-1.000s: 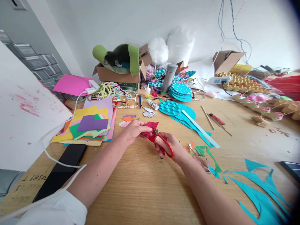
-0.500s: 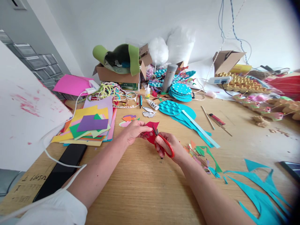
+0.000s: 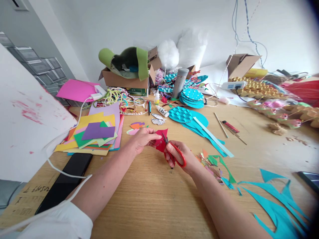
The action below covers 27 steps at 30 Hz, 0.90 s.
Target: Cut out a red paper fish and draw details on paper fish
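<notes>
Near the middle of the head view, my left hand (image 3: 146, 137) pinches a small piece of red paper (image 3: 160, 143) by its left side. My right hand (image 3: 181, 154) is closed around the red handles of a pair of scissors (image 3: 184, 160). The dark blades lie at the right part of the red paper, pointing up and to the left. Both hands are held just above the wooden table (image 3: 152, 202). Behind my left hand lie small cut shapes in purple, orange and pink (image 3: 134, 131).
Stacked coloured paper (image 3: 98, 131) and a black phone (image 3: 64, 179) lie at the left. Teal discs (image 3: 180, 115), a grey flask (image 3: 180, 83) and glue bottles (image 3: 162, 111) stand or lie behind. Teal scraps (image 3: 271, 205) lie at the right. A white cable crosses my left forearm.
The red paper has turned slightly and its outline looks different at the blades. The scissor handles have shifted a little to the right and look wider apart.
</notes>
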Tool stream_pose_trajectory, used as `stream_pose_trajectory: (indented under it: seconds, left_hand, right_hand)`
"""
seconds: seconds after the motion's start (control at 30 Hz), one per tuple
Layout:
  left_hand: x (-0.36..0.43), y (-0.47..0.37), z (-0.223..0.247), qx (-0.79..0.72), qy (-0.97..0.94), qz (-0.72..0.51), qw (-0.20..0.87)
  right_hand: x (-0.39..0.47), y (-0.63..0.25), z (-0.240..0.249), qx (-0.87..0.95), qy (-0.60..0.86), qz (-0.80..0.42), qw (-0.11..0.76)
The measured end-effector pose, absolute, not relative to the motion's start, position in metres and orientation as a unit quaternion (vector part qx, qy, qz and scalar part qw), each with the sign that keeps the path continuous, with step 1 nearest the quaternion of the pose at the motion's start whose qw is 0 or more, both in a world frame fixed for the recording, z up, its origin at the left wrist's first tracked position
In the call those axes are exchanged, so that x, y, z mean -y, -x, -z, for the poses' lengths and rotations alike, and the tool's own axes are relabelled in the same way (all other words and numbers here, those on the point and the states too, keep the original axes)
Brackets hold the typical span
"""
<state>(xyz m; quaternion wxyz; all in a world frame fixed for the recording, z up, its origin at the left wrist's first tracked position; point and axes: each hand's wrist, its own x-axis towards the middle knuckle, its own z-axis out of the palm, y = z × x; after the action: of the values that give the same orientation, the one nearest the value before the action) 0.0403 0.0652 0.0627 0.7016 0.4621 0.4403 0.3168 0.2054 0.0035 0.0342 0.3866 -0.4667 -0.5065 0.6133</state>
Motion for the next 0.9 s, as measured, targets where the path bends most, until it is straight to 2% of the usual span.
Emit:
stream_pose_trajectory:
  seconds: [0.9]
  left_hand:
    - [-0.067,-0.0391,-0.0596,-0.423,-0.481,-0.307,0.704]
  right_hand:
    - [-0.0029,-0.2071,-0.0346,0.512,0.483,-0.604,0.373]
